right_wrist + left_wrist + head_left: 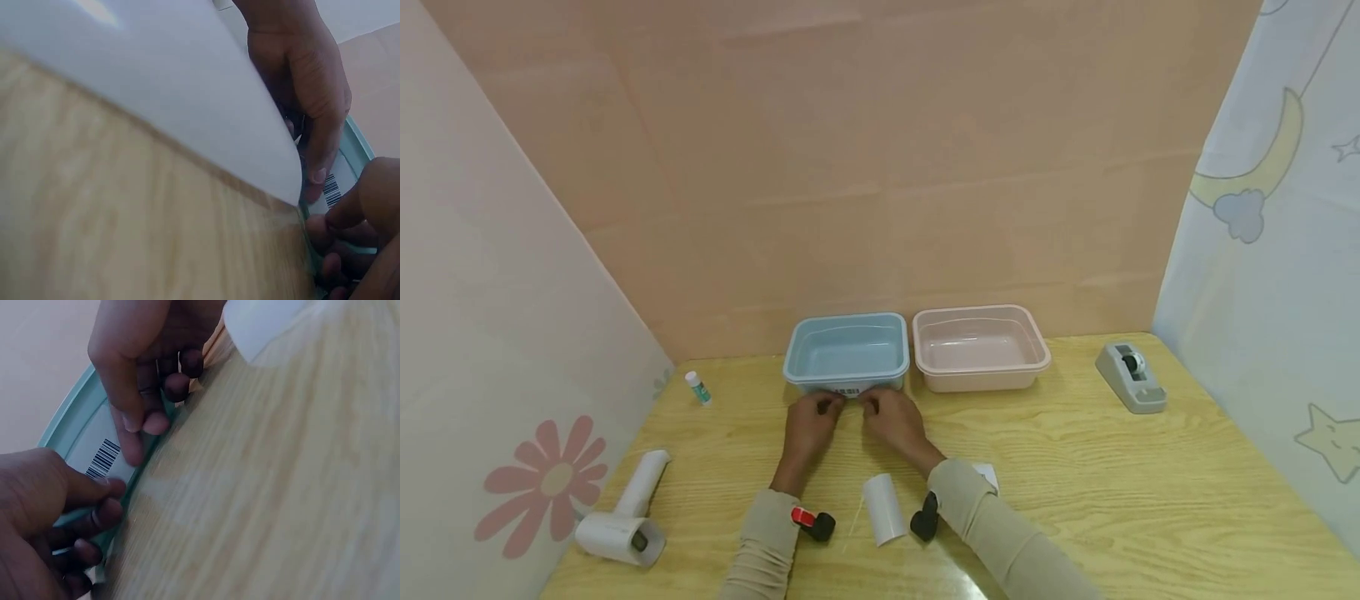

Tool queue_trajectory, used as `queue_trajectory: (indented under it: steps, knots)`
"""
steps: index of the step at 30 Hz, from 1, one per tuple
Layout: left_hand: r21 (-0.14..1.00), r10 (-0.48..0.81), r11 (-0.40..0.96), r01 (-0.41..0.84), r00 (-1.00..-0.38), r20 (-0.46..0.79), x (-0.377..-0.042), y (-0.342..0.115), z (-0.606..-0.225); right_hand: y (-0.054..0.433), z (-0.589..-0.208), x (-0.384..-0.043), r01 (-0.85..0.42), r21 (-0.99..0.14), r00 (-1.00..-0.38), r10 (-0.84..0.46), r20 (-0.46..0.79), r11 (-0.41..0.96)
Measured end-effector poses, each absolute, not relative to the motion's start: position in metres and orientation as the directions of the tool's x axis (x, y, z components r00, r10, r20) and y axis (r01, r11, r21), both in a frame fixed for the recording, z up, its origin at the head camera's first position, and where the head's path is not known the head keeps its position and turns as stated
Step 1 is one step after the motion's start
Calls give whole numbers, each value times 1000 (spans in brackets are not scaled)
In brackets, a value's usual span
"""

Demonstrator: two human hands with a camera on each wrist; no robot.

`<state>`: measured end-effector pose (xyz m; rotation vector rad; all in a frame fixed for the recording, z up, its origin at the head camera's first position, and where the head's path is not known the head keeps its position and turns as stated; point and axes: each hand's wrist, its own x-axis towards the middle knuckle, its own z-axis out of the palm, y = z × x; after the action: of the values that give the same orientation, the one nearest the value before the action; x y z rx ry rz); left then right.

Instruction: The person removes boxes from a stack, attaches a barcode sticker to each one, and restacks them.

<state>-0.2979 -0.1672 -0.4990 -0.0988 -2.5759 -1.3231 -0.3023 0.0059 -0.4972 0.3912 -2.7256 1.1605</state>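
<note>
One blue tub (847, 329) and one pink tub (981, 381); one left hand (808, 427), one right hand (897, 421); two wrist cameras (823, 527); one barcode label (102, 457), one glue stick (698, 388), one scanner (613, 536), one tape dispenser (1135, 392), one curled white sheet (883, 510), one counter (1112, 500)

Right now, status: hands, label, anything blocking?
Left hand and right hand on barcode label. Label against front of blue bin. Curled white sheet set back, not blocking.
</note>
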Motion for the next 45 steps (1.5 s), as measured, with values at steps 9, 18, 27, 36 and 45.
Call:
queue_trajectory:
  steps: [9, 18, 27, 36, 45]
  knots:
    - [861, -42, 448, 242, -956, 291, -301, -167, -499, 11, -495, -299, -374, -788, -927, -208, 311, 488]
    - [861, -124, 456, 226, -941, 314, -299, -169, -489, 18, -493, -302, -333, -780, -942, -141, 306, 529]
    - [695, -76, 695, 182, -943, 323, -297, -163, -493, 16, -499, -304, -334, -627, -937, -176, 301, 704]
    - [633, 9, 739, 230, -943, 332, -298, -160, -500, 7, -500, -300, -385, -558, -920, -255, 299, 735]
    - [698, -173, 710, 96, -937, 305, -297, -175, -497, 20, -494, -297, -341, -621, -939, -226, 259, 706]
